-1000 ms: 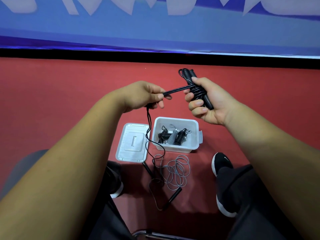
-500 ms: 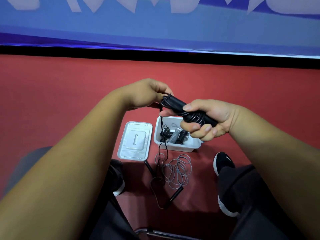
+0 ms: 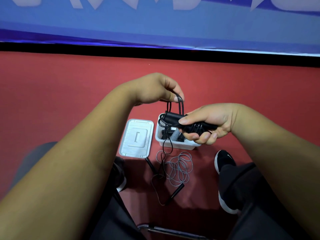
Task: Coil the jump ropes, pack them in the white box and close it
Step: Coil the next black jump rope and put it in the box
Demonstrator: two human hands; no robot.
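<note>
Black jump rope is bunched mid-frame in the tight grip of the right hand, so the coils cannot slip. The left hand pinches its loops just above, likely to wrap them, over the open white box.

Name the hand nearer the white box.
Right. The right hand, gripping the rope bundle, overlaps the box's right rim; the left hand pinches cord loops higher up, clear of it.

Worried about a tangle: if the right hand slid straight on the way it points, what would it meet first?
Probably the loops of the black jump rope hanging from the left hand; depth is unclear.
</note>
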